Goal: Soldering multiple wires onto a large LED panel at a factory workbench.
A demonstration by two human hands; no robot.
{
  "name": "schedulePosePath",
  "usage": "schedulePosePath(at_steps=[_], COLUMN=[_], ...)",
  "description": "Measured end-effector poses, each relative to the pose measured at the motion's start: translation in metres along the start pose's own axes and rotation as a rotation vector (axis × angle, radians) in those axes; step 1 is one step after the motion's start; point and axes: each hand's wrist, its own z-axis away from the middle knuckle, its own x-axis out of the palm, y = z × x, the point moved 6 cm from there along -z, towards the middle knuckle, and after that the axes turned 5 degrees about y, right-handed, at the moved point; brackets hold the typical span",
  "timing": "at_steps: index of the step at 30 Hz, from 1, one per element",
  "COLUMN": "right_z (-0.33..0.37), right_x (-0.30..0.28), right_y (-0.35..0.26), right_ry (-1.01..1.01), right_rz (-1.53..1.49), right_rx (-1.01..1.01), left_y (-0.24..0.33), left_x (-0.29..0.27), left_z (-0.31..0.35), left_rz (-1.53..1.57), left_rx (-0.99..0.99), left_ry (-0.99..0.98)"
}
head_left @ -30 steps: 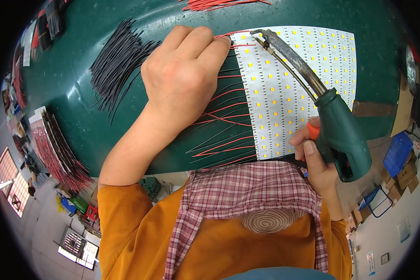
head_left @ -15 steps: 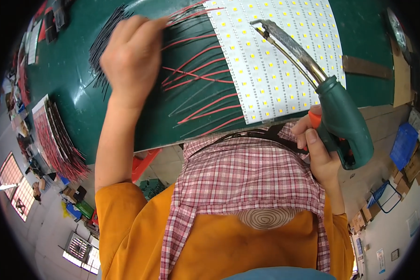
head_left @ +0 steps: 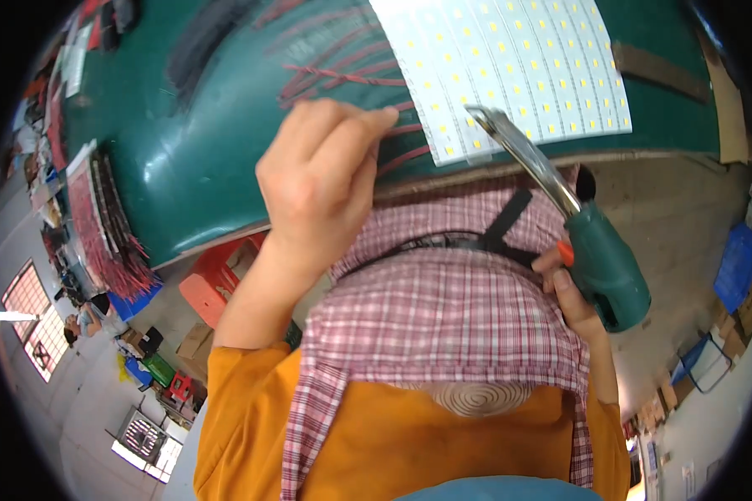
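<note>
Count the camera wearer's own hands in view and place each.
2: the left hand by the red wires, left of the white LED sheet, its grip unclear; the right hand on the green soldering gun, which hides part of it.

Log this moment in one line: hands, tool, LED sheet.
left hand: near red wires, grip unclear | right hand: holding green soldering gun | white LED sheet: on green table

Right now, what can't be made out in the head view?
Left hand: head view; its curled shape hides whether it pinches anything.
Right hand: head view; partly hidden by the soldering gun.
LED sheet: head view; top edge cuts off its far end.
Black wires: head view; blur merges the strands.
</note>
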Motion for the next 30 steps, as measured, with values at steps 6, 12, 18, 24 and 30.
schedulePosePath(at_steps=[6,12,18,24,30], right_z=[-0.014,-0.036,-0.068,-0.088,-0.091], right_x=[0.012,0.018,0.015,0.017,0.016], right_y=[0.000,-0.034,-0.064,-0.076,-0.077], right_ry=[0.049,0.079,0.117,0.097,0.064], right_rz=[-0.132,-0.130,-0.124,-0.011,0.068], right_rx=[-0.031,-0.094,-0.063,-0.034,0.006], left_y=[-0.023,-0.048,-0.058,-0.053,-0.053], left_x=[0.004,0.004,0.020,0.038,0.045], left_z=[-0.006,-0.039,-0.064,-0.072,-0.070], left_rz=[-0.022,-0.050,-0.079,-0.128,-0.171], left_rx=[-0.025,-0.026,0.033,0.078,0.155], left_ry=[0.062,0.172,0.135,0.051,0.126])
